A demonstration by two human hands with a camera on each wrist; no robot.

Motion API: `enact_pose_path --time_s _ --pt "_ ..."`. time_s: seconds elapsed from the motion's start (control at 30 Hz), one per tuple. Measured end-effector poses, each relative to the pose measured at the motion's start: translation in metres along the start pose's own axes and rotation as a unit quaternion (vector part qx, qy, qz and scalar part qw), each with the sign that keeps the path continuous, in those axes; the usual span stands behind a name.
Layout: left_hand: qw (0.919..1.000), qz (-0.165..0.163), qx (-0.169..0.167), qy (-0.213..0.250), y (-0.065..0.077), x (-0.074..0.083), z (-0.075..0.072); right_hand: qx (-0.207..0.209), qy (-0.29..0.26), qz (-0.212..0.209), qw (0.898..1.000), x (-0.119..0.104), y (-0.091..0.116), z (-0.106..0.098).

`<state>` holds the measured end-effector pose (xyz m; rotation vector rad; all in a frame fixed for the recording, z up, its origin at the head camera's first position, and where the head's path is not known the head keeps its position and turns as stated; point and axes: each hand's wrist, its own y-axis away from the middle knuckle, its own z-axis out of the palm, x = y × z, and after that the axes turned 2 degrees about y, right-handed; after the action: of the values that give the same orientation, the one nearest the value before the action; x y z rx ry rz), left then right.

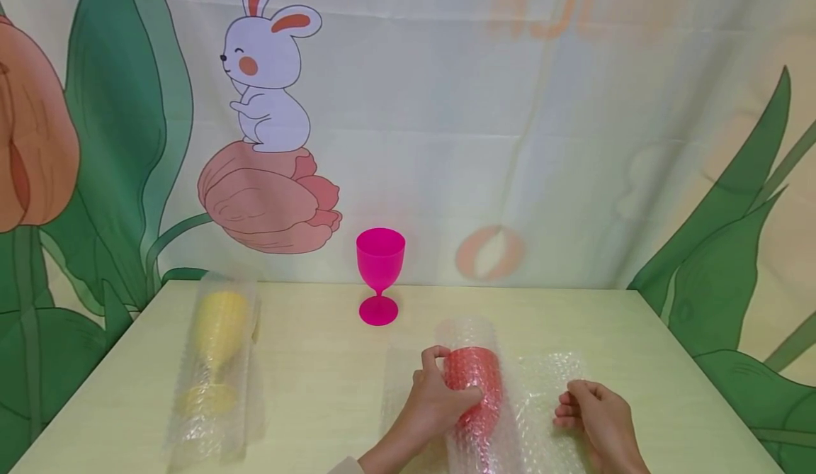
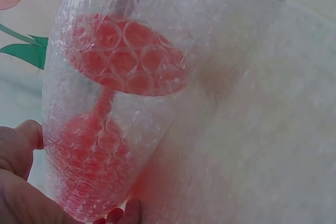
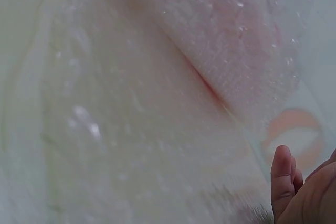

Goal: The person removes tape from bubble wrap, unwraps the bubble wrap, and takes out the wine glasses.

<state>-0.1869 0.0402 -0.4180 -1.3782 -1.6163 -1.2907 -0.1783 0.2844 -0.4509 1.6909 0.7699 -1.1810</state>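
Observation:
A red goblet (image 1: 473,382) lies on the table inside bubble wrap (image 1: 472,329), its foot towards the near edge. My left hand (image 1: 440,392) grips the wrapped bowl, thumb across the top and fingers round the far left side. In the left wrist view the goblet's round foot (image 2: 128,59) and stem show through the bubbles. A loose flap of bubble wrap (image 1: 551,396) spreads out to the right of the roll. My right hand (image 1: 602,421) is at the flap's right edge with fingers loosely bent; the right wrist view shows nothing between its fingers (image 3: 282,174).
A bright pink goblet (image 1: 380,261) stands upright near the table's back edge. At the left lies a yellow goblet (image 1: 219,325) rolled in bubble wrap. Behind the pale table (image 1: 312,389) hangs a cloth (image 1: 408,105) printed with a rabbit and tulips.

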Motion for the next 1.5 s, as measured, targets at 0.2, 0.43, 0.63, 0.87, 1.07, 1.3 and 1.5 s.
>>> enact_pose_path --time_s 0.2,0.43,0.63,0.87,1.07,1.3,1.5 --pt "0.9999 0.011 -0.004 0.002 0.002 -0.002 0.000 -0.012 -0.027 -0.004 1.000 0.004 0.004 -0.001" --pt "0.9999 0.013 -0.008 0.003 0.003 -0.005 0.000 -0.022 -0.036 0.009 0.999 0.006 0.006 -0.004" --pt "0.9998 0.017 -0.006 0.004 0.004 -0.005 0.000 -0.049 0.010 0.031 0.998 0.005 0.010 -0.001" --pt "0.9996 0.026 -0.004 0.004 0.005 -0.006 -0.001 -0.099 0.152 0.030 0.983 0.003 0.016 0.009" --pt "0.9995 0.031 -0.004 0.007 0.007 -0.005 -0.001 -0.111 0.258 -0.010 0.960 0.003 0.023 0.014" --pt "0.9995 0.029 -0.004 0.011 0.006 -0.004 -0.002 -0.132 0.289 -0.023 0.948 -0.003 0.029 0.022" --pt "0.9997 0.014 -0.001 0.019 0.005 -0.002 -0.003 -0.127 0.286 -0.039 0.949 -0.005 0.031 0.022"
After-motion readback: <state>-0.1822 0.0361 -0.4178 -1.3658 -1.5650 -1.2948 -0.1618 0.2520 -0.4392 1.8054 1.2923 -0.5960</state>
